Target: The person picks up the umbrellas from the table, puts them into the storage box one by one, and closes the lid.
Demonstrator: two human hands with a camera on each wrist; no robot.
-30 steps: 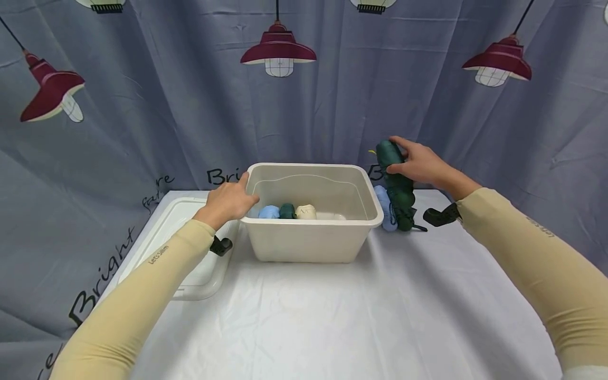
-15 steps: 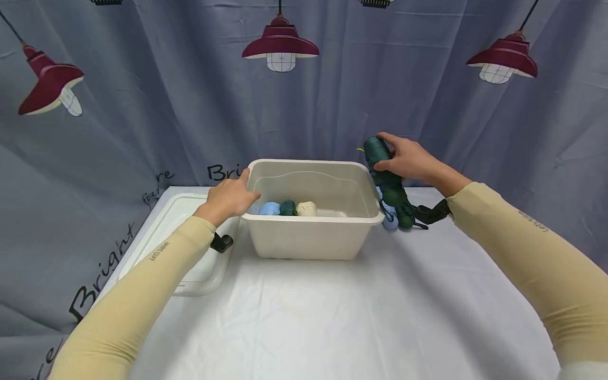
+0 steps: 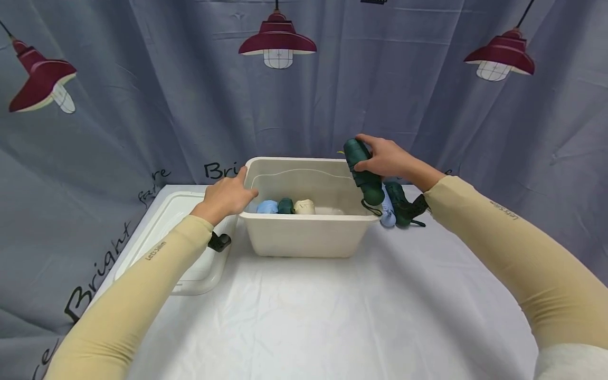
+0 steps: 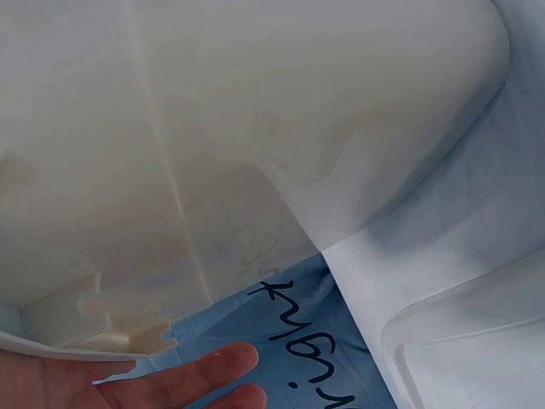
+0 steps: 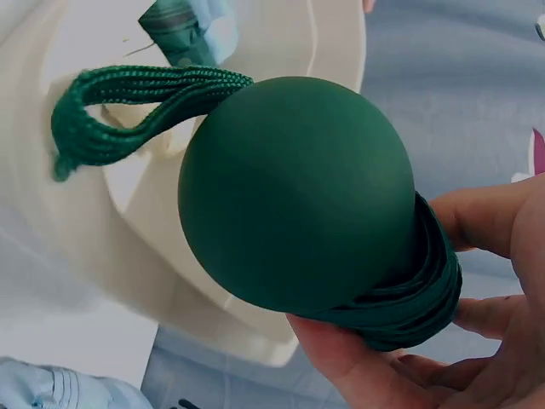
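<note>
My right hand (image 3: 387,158) grips a dark green folded umbrella (image 3: 363,171) above the right end of a cream plastic storage box (image 3: 304,237). Its round handle end (image 5: 298,196) and cord loop (image 5: 145,111) face the right wrist camera. The left hand (image 3: 227,198) holds the box's left rim, its thumb over the inside and its fingers outside. Inside the box, at the left, stand a light blue umbrella (image 3: 267,207), a dark green umbrella (image 3: 286,206) and a cream umbrella (image 3: 304,207); their lower parts are hidden by the front wall.
To the right of the box lie another light blue umbrella (image 3: 387,211) and a dark green one (image 3: 402,205) on the white-covered table (image 3: 313,316). A white lid (image 3: 201,272) lies flat at the left, partly beneath my left arm. A grey-blue curtain (image 3: 323,105) hangs behind.
The right hand has carried the green umbrella leftward from beside the box to over its right rim, uncovering another green umbrella on the table. My left hand has stayed at the rim.
</note>
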